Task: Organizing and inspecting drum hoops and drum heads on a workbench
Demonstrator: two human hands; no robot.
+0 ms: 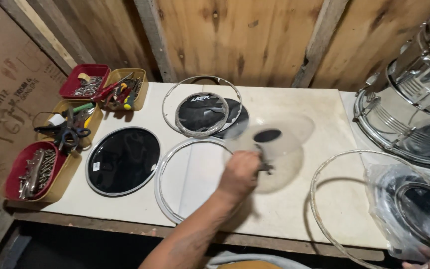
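We've got the left hand (241,172) clenched on the rim of a clear drum skin (274,149), blurred just above the white bench (319,199) w/ a metal hoop (175,174) beside it — prob. light, thin, floppy, so hold by the edge.
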